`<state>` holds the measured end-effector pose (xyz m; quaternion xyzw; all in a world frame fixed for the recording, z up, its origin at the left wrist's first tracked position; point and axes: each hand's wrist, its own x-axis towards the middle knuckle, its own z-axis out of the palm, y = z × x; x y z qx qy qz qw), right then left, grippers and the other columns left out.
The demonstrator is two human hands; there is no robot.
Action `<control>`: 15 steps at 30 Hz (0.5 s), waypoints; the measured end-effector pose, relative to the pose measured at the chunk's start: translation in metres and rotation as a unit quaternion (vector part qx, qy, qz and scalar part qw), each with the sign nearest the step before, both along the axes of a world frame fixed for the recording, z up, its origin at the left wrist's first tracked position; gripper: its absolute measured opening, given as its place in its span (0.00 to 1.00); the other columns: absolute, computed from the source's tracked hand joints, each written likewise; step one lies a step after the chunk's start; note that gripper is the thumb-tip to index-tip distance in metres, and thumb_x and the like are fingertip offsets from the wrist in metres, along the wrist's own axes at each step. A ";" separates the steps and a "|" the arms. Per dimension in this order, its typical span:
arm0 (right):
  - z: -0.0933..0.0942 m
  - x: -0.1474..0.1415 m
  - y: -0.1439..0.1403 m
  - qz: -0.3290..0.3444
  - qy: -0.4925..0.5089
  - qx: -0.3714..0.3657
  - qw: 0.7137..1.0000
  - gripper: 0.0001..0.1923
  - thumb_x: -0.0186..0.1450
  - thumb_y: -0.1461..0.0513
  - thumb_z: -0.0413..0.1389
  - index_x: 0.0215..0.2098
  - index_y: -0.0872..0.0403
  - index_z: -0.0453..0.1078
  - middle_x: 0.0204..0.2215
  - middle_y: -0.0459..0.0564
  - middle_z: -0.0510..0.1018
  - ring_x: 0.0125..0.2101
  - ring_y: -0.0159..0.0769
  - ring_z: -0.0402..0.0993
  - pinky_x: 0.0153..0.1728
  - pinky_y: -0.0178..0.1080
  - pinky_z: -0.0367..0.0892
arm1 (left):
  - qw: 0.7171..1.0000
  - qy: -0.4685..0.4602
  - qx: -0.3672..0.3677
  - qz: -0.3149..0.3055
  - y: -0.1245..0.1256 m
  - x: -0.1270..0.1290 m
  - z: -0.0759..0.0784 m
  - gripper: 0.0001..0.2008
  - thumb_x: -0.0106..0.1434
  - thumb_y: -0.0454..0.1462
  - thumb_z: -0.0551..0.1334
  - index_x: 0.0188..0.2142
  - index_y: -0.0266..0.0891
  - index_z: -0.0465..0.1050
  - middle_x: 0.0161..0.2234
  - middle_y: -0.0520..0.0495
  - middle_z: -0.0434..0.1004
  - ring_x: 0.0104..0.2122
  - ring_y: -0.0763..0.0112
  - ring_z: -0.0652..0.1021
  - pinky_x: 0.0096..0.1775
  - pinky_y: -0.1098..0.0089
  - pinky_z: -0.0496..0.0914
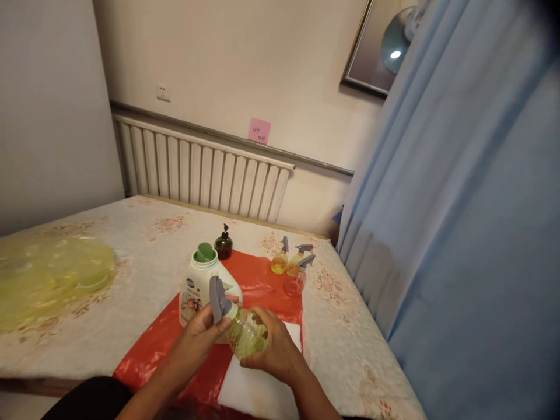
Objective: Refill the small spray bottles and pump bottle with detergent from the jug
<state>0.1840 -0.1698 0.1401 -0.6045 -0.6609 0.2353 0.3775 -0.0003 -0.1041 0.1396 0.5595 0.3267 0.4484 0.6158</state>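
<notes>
Both hands hold a clear spray bottle (247,333) with a grey trigger head, tilted so that the head points up and left. My left hand (203,326) has its fingers closed round the grey spray head and neck. Wrapped about the round, yellowish body is my right hand (277,344). Just behind the spray bottle stands a large white jug (196,286) with a label and a green cap piece (205,252) in its mouth. Below the hands, a folded white cloth (258,388) lies on a red plastic sheet (151,344).
Several spray bottles stand at the sheet's right edge, one with pink liquid (295,283), one with yellow liquid (279,263). A dark green pump bottle (223,246) is behind the jug. Yellow transparent plastic (52,274) lies left on the floral-covered surface (144,256). A blue curtain (459,221) hangs right.
</notes>
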 end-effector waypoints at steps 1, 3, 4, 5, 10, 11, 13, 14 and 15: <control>0.000 0.000 0.000 -0.001 0.003 0.002 1.000 0.41 0.41 0.66 0.74 0.53 0.54 0.70 0.46 0.52 0.76 0.45 0.49 0.73 0.47 0.47 0.68 | 1.000 0.006 0.004 -0.002 0.000 0.000 0.000 0.27 0.53 0.51 0.72 0.48 0.41 0.78 0.47 0.42 0.82 0.52 0.47 0.76 0.55 0.55 0.69; -0.001 -0.001 0.000 -0.002 0.009 0.007 1.000 0.41 0.41 0.68 0.73 0.53 0.53 0.71 0.45 0.51 0.77 0.44 0.48 0.73 0.47 0.46 0.68 | 1.000 0.015 0.021 -0.005 0.001 -0.002 0.000 0.26 0.54 0.51 0.71 0.49 0.41 0.78 0.49 0.42 0.81 0.54 0.48 0.75 0.56 0.55 0.68; -0.001 -0.001 -0.001 -0.003 0.011 0.008 1.000 0.40 0.41 0.68 0.73 0.52 0.53 0.71 0.45 0.51 0.77 0.44 0.48 0.73 0.46 0.46 0.68 | 0.999 0.018 0.029 -0.006 0.002 -0.002 0.000 0.25 0.55 0.51 0.70 0.49 0.42 0.78 0.49 0.42 0.81 0.54 0.48 0.75 0.56 0.56 0.68; -0.001 -0.001 -0.001 -0.004 0.012 0.009 1.000 0.39 0.40 0.68 0.73 0.52 0.53 0.71 0.44 0.51 0.77 0.44 0.47 0.73 0.46 0.45 0.68 | 0.999 0.020 0.035 -0.009 0.002 -0.003 0.000 0.25 0.56 0.51 0.70 0.49 0.42 0.78 0.49 0.42 0.81 0.53 0.49 0.76 0.56 0.56 0.68; -0.004 -0.002 -0.004 -0.016 0.032 0.010 0.999 0.40 0.40 0.69 0.73 0.52 0.53 0.71 0.45 0.51 0.77 0.44 0.47 0.73 0.45 0.44 0.68 | 0.999 0.028 0.025 -0.025 0.006 -0.003 -0.001 0.27 0.58 0.51 0.68 0.53 0.41 0.76 0.47 0.42 0.82 0.52 0.49 0.77 0.55 0.56 0.69; -0.004 -0.003 -0.004 -0.015 0.040 0.009 0.999 0.40 0.40 0.68 0.73 0.52 0.53 0.71 0.44 0.50 0.77 0.44 0.46 0.73 0.45 0.44 0.68 | 0.999 0.029 0.024 -0.025 0.006 -0.003 0.000 0.27 0.58 0.51 0.68 0.53 0.41 0.75 0.48 0.42 0.82 0.52 0.49 0.77 0.55 0.56 0.69; -0.005 -0.003 -0.005 -0.017 0.053 0.010 0.998 0.40 0.40 0.68 0.73 0.52 0.52 0.72 0.44 0.49 0.78 0.43 0.45 0.74 0.45 0.43 0.69 | 0.999 0.036 0.023 -0.024 0.004 -0.002 0.002 0.27 0.58 0.51 0.68 0.53 0.41 0.75 0.48 0.42 0.81 0.52 0.49 0.77 0.55 0.55 0.69; -0.005 -0.004 -0.006 -0.019 0.057 0.012 0.998 0.40 0.40 0.68 0.72 0.52 0.52 0.72 0.44 0.49 0.78 0.43 0.45 0.74 0.44 0.43 0.69 | 0.999 0.041 0.023 -0.024 0.003 -0.002 0.004 0.27 0.58 0.51 0.68 0.53 0.41 0.75 0.48 0.42 0.81 0.52 0.49 0.77 0.55 0.55 0.69; -0.005 -0.004 -0.006 -0.022 0.061 0.014 0.998 0.40 0.40 0.69 0.72 0.52 0.52 0.72 0.43 0.49 0.78 0.42 0.44 0.74 0.44 0.42 0.69 | 0.998 0.045 0.023 -0.025 0.002 -0.002 0.007 0.27 0.57 0.51 0.69 0.52 0.41 0.76 0.48 0.42 0.82 0.51 0.49 0.77 0.55 0.55 0.69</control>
